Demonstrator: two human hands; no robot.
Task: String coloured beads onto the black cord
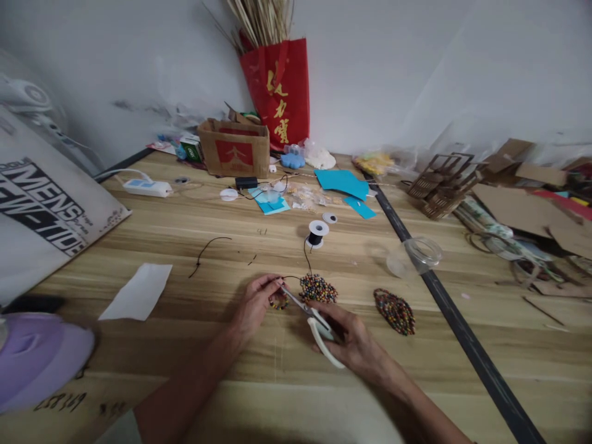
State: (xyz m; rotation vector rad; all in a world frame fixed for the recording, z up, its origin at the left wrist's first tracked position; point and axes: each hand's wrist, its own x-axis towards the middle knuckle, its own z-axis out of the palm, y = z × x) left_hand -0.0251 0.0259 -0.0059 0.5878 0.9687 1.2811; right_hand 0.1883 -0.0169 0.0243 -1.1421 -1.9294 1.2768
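My left hand (259, 300) pinches a small beaded bracelet (279, 304) by its dark cord, a little above the table. White-handled scissors (324, 333) are in my right hand (354, 339), with the blade tips right at my left fingertips. Whether the blades touch the cord is too small to tell. Behind the blades lies a pile of multicoloured beads (319, 288). A spool of black cord (316, 234) stands farther back, its loose end running down toward the pile. To the right rests a coiled bundle of bead strands (395, 311).
A clear plastic container (414, 256) lies over the dark strip (453, 320). White paper (137, 291) and a cut cord (200, 256) are at left. Along the back are a cardboard box (235, 148), a red bag (282, 92), blue sheets (342, 183) and a power strip (147, 187).
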